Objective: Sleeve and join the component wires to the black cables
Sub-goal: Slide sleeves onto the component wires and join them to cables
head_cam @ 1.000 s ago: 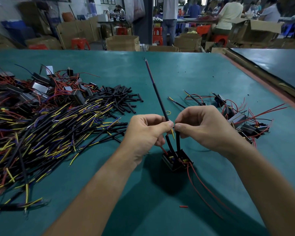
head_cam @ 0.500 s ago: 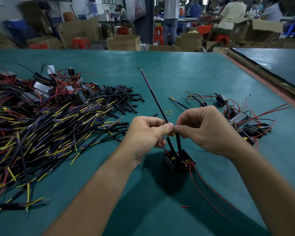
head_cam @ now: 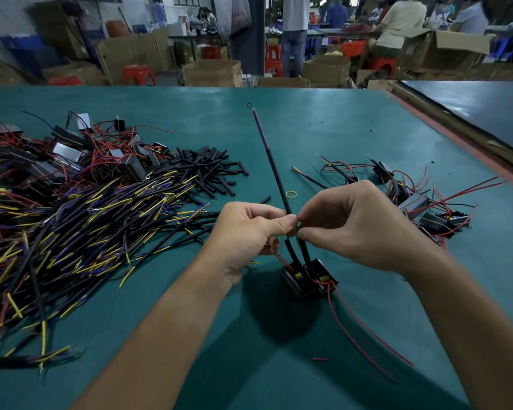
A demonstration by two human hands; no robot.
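The component point(head_cam: 308, 279) – a small black block – stands on the green tabletop point(head_cam: 338, 128), near centre, directly below both hands. Two black-sleeved component wires point(head_cam: 304, 253) rise from it to the fingertips, and thin red wires point(head_cam: 367, 329) trail from it toward the near right.

The left hand point(head_cam: 249, 229) is curled, and its fingers point(head_cam: 288, 223) pinch the lower end of a long black cable point(head_cam: 274, 170). This cable slants up and away to the far side and ends in a small ring terminal point(head_cam: 249, 105).

The right hand point(head_cam: 356, 226) is also curled, and its fingers point(head_cam: 305, 232) are closed on the top of the right-hand component wire. The two hands' fingertips touch, and a short yellow tip is visible between them; the joint itself is hidden.

A large pile of black cables point(head_cam: 86, 226) lies at the left, with a heap of loose black sleeve pieces point(head_cam: 208, 170) at its far right edge. A group of other components point(head_cam: 427, 208) lies at the right – well apart from the hands. A yellow rubber band point(head_cam: 291, 194) lies just beyond the hands.
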